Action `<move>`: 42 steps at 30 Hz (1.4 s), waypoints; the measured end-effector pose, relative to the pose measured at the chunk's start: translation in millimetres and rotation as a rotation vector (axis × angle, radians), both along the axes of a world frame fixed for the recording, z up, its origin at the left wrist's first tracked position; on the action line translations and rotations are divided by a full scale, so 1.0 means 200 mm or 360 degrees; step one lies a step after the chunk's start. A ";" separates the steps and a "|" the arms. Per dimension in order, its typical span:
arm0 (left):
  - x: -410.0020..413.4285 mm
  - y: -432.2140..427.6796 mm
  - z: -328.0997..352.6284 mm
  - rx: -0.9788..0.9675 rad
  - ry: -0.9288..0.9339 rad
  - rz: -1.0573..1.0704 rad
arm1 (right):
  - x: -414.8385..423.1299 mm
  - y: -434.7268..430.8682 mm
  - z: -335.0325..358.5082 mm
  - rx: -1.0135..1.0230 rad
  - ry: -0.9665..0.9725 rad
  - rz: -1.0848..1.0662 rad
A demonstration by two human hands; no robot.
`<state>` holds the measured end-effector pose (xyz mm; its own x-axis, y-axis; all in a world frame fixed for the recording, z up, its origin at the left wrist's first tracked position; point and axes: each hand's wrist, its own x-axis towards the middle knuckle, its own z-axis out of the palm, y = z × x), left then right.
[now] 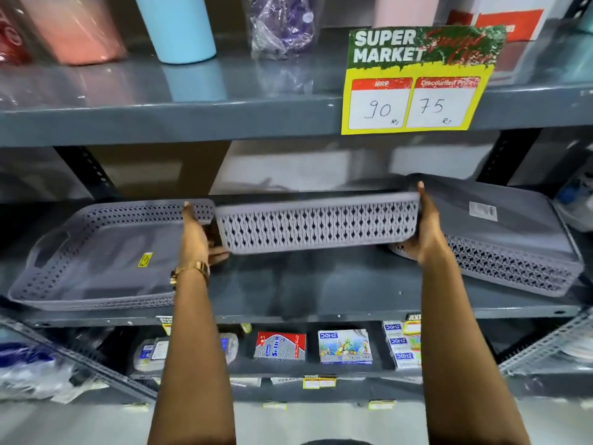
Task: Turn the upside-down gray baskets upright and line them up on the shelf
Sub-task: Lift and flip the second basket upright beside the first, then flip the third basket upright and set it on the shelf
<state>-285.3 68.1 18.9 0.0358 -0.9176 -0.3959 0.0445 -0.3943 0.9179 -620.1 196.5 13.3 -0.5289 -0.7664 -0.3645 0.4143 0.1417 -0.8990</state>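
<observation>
Three gray perforated baskets are on the middle shelf. The left basket stands upright with its opening up and a yellow sticker inside. The middle basket is lifted off the shelf, its long lattice side toward me. My left hand grips its left end and my right hand grips its right end. The right basket lies upside down, its flat bottom with a white label facing up, its left end partly hidden behind my right hand.
The upper shelf carries a blue tumbler, a pink one, a wrapped purple item and a yellow price sign. Below, small stationery boxes line the lower shelf. Bare shelf lies under the lifted basket.
</observation>
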 end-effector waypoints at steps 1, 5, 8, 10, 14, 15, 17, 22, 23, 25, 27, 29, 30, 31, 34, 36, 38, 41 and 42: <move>0.03 0.00 0.00 0.0029 -0.0098 -0.0070 | -0.01 0.02 0.02 0.0052 0.0044 0.0073; 0.04 0.08 0.04 -0.0070 -0.0883 -0.0443 | 0.05 0.06 0.00 0.0248 0.0291 0.0333; 0.01 0.12 0.01 -0.0207 -0.1324 -0.0386 | 0.10 0.06 -0.08 0.0409 0.0361 0.0291; -0.01 0.14 -0.02 -0.0281 -0.1409 -0.0309 | 0.15 0.07 -0.09 0.0412 0.0398 0.0202; -0.06 0.19 -0.05 -0.0452 -0.1653 -0.0252 | 0.19 0.01 -0.14 0.0369 0.0602 0.0125; -0.07 0.20 -0.06 -0.0478 -0.1713 -0.0256 | 0.20 -0.01 -0.15 0.0370 0.0643 0.0117; -0.10 0.22 -0.06 -0.0492 -0.1787 -0.0275 | 0.22 -0.02 -0.15 0.0382 0.0696 0.0063; -0.12 0.28 -0.08 -0.0583 -0.2021 -0.0298 | 0.24 -0.03 -0.16 0.0341 0.0813 -0.0040; -0.14 0.29 -0.08 -0.0616 -0.2070 -0.0286 | 0.24 -0.03 -0.16 0.0326 0.0821 -0.0061; -0.18 0.29 -0.07 -0.0721 -0.2127 -0.0271 | 0.25 -0.01 -0.14 0.0297 0.0853 -0.0090; -0.23 0.29 -0.04 -0.0836 -0.2107 -0.0285 | 0.24 0.00 -0.12 0.0230 0.0927 -0.0146; -0.32 0.31 -0.01 -0.0954 -0.1977 -0.0334 | 0.20 0.03 -0.08 0.0126 0.0999 -0.0250; -0.38 0.33 0.01 -0.1009 -0.1890 -0.0380 | 0.16 0.05 -0.06 0.0076 0.1014 -0.0310; -0.44 0.35 0.02 -0.1064 -0.1806 -0.0428 | 0.11 0.07 -0.05 0.0042 0.1010 -0.0368; -0.66 0.43 0.05 -0.1131 -0.1535 -0.0548 | -0.10 0.15 -0.01 0.0020 0.0981 -0.0509; -0.84 0.48 0.05 -0.1172 -0.1422 -0.0616 | -0.28 0.24 0.00 0.0039 0.1029 -0.0562; -1.02 0.54 0.04 -0.1207 -0.1324 -0.0666 | -0.47 0.32 0.00 0.0130 0.1104 -0.0646; -1.30 0.63 0.03 -0.1217 -0.1201 -0.0766 | -0.76 0.42 -0.03 0.0321 0.1232 -0.0689; -1.38 0.64 0.03 -0.1188 -0.1169 -0.0816 | -0.84 0.45 -0.04 0.0389 0.1259 -0.0678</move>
<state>-562.0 195.6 24.1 -0.4105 -0.8872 0.2107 -0.6018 0.4372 0.6684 -787.5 286.3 4.8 -0.9114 -0.4001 0.0965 -0.2458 0.3409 -0.9074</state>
